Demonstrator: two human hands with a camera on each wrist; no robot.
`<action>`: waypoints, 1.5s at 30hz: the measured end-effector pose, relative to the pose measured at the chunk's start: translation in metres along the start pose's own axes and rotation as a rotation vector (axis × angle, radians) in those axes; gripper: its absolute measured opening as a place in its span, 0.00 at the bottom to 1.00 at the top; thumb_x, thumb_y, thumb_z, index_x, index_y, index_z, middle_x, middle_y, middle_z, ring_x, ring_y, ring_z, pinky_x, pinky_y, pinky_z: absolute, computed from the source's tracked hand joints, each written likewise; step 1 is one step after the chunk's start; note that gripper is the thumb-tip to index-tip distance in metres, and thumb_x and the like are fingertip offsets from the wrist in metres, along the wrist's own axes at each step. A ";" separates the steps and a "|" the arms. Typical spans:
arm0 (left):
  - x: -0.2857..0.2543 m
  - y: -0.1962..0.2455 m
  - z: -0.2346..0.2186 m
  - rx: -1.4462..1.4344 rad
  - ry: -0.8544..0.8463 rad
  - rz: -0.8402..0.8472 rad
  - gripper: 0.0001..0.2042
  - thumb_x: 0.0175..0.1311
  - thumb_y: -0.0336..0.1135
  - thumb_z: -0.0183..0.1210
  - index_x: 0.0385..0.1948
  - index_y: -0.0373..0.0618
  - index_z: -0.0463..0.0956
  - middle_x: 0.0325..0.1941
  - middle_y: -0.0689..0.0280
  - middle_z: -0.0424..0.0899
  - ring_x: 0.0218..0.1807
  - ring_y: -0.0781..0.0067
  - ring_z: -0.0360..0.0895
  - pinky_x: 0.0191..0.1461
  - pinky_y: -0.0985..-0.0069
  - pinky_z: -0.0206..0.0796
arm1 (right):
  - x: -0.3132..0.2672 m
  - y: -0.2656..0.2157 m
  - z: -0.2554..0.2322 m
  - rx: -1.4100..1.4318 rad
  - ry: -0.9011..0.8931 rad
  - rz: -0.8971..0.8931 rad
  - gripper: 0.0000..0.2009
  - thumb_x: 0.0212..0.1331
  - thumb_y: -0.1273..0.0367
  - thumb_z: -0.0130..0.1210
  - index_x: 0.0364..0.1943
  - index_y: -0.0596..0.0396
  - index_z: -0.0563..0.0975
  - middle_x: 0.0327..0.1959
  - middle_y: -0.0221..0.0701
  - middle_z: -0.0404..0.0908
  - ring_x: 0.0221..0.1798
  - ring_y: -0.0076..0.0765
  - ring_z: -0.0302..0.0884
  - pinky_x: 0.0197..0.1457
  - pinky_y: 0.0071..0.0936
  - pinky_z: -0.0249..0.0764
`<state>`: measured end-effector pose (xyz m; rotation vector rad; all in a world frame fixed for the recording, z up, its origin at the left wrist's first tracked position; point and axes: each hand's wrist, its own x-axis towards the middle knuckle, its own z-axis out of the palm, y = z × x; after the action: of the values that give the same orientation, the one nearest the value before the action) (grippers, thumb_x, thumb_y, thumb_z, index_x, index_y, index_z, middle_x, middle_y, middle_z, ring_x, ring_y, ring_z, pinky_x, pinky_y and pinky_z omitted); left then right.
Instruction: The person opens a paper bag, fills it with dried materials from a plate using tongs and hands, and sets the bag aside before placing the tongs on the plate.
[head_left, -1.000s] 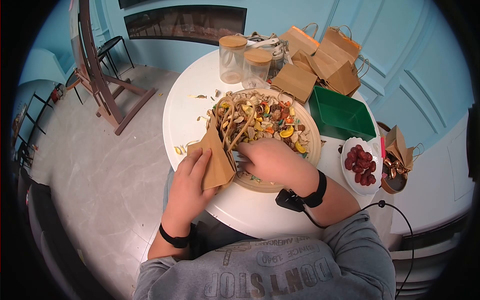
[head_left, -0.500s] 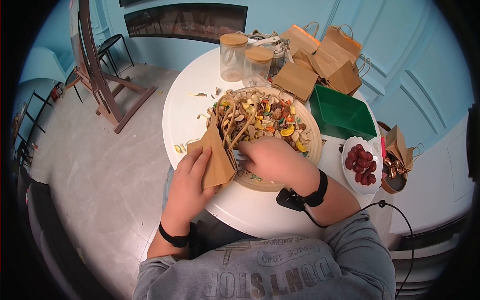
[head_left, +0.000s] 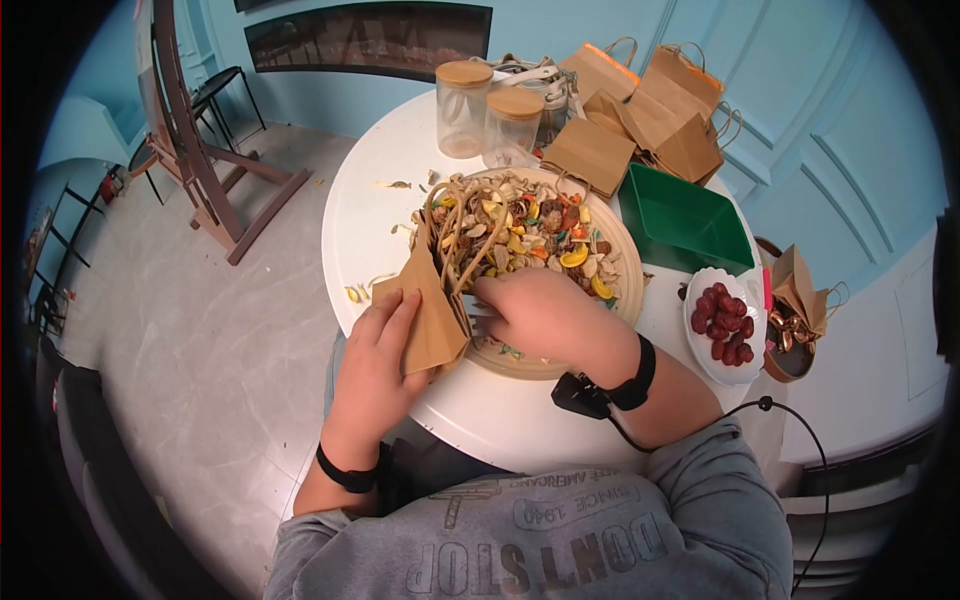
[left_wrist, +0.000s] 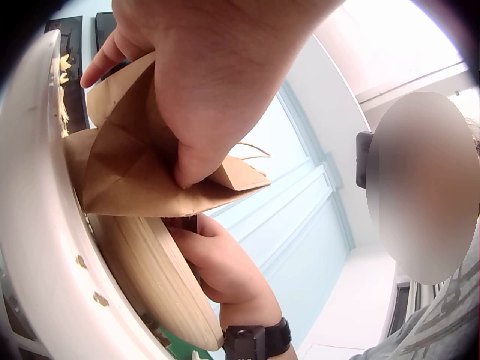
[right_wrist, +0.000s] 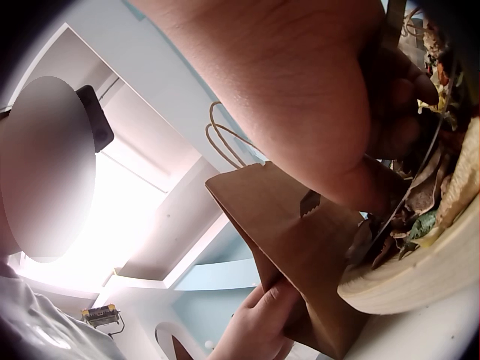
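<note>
My left hand grips a small brown paper bag, fingers across its side and thumb lower down. The bag leans over the near left rim of a round wooden tray, its twisted handles tipped over the tray. The tray holds a heap of dried potpourri with pale petals, yellow slices and brown cones. Right beside the bag's mouth, my right hand holds a thin grey tool, mostly hidden by the fingers; its kind I cannot tell. Potpourri lies close to those fingers in the right wrist view.
Two lidded glass jars stand at the back of the white round table. Further right are several paper bags, a green box and a white dish of red dates. Loose petals lie at the left.
</note>
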<state>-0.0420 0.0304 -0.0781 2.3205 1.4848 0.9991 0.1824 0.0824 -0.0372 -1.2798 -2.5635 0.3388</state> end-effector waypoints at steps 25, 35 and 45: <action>0.000 -0.002 0.005 -0.001 0.015 0.005 0.36 0.45 0.29 0.65 0.64 0.42 0.67 0.63 0.48 0.71 0.62 0.45 0.69 0.66 0.59 0.63 | 0.003 -0.001 -0.005 0.017 -0.028 0.031 0.09 0.53 0.66 0.56 0.33 0.58 0.75 0.27 0.46 0.79 0.36 0.57 0.79 0.41 0.50 0.73; 0.000 -0.004 0.006 -0.030 0.021 -0.009 0.36 0.44 0.28 0.65 0.64 0.42 0.67 0.63 0.48 0.71 0.62 0.45 0.70 0.65 0.60 0.64 | 0.004 0.002 -0.001 0.000 -0.015 0.014 0.08 0.54 0.67 0.55 0.35 0.56 0.77 0.26 0.43 0.81 0.34 0.55 0.80 0.39 0.49 0.75; -0.002 -0.005 0.009 -0.047 0.037 -0.012 0.37 0.44 0.28 0.65 0.64 0.42 0.67 0.64 0.48 0.70 0.62 0.45 0.69 0.67 0.60 0.63 | 0.004 0.000 -0.002 0.017 -0.025 0.035 0.08 0.53 0.67 0.56 0.34 0.56 0.77 0.27 0.44 0.80 0.35 0.56 0.79 0.40 0.50 0.74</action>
<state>-0.0408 0.0329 -0.0879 2.2704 1.4711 1.0681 0.1812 0.0857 -0.0354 -1.3244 -2.5552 0.3855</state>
